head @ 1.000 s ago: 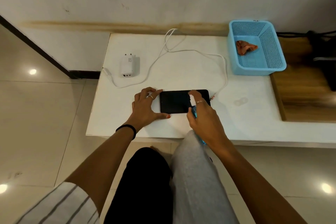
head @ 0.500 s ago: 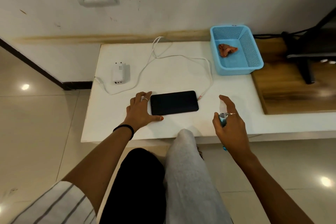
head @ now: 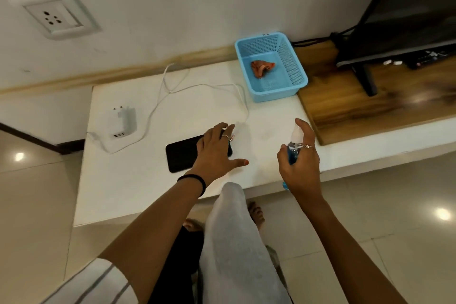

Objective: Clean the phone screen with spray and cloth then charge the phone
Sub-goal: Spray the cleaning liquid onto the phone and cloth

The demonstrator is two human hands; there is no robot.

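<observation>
A black phone [head: 182, 153] lies flat on the white table [head: 138, 180], its screen up. My left hand [head: 217, 149] stretches over the phone's right half with fingers straight, covering that end. My right hand [head: 299, 164] grips a small blue spray bottle [head: 293, 149] with a white nozzle, upright, above the table to the right of the phone. An orange cloth [head: 262, 67] sits crumpled in the blue basket [head: 293, 66] at the back. A white charger [head: 123, 122] with its white cable [head: 197, 87] lies at the left; the cable's end is by the phone.
A wall socket [head: 53, 16] sits high on the wall at the left. A wooden shelf [head: 365, 96] with a dark TV [head: 407, 20] on a stand joins the table on the right. My knees are below the table's front edge.
My right hand carried the spray bottle off the phone to the right. My left hand moved from the phone's left end across to its right half. The view shifted right.
</observation>
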